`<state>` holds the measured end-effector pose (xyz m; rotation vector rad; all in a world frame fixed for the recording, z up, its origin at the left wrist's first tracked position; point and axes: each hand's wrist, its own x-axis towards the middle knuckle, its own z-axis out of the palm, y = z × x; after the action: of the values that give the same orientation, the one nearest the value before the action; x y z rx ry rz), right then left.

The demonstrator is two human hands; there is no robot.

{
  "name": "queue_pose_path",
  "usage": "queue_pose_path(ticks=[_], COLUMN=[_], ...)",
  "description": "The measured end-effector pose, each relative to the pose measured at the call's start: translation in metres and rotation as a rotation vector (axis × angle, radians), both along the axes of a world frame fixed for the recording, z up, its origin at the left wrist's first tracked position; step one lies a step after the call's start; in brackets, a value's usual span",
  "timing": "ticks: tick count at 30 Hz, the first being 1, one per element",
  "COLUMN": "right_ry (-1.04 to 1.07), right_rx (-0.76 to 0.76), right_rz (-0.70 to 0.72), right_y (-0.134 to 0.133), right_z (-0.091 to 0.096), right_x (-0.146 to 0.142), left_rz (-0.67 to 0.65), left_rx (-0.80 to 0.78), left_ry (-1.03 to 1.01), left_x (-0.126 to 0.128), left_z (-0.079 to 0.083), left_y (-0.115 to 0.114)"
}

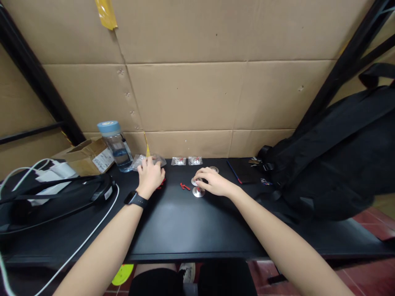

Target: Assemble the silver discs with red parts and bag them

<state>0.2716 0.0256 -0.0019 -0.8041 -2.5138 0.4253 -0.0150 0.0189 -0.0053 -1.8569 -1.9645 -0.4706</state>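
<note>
My left hand rests on the black table with its fingers curled over a clear plastic bag and some red pieces under the palm. My right hand is closed over a small silver metal disc piece with a red part on it. A second silver disc lies just behind that hand. A small red clip lies between the two hands. Two small clear bags with parts inside lie by the cardboard wall.
A water bottle and a cardboard box stand at the back left. A black bag with white cable fills the left side. A big black backpack takes the right, with a dark notebook beside it.
</note>
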Motion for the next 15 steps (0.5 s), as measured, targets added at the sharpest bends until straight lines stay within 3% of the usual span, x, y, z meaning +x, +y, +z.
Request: queue_pose_path(ticks=[4,9,15], right_ry=[-0.017,-0.002,-0.005], right_rx=[-0.003,0.003,0.026], right_rz=[-0.002,-0.009,-0.029], right_y=[0.000,0.000,0.003], right_z=[0.001,0.001,0.002], right_x=[0.000,0.001,0.004], left_rz=[0.139,0.147,0.066], left_rx=[-0.050,-0.157,0.133], left_ry=[0.034,0.009,0.008], left_x=[-0.004,-0.012,-0.008], left_z=[0.011,0.021,0.031], left_y=[-0.009,-0.018,-0.027])
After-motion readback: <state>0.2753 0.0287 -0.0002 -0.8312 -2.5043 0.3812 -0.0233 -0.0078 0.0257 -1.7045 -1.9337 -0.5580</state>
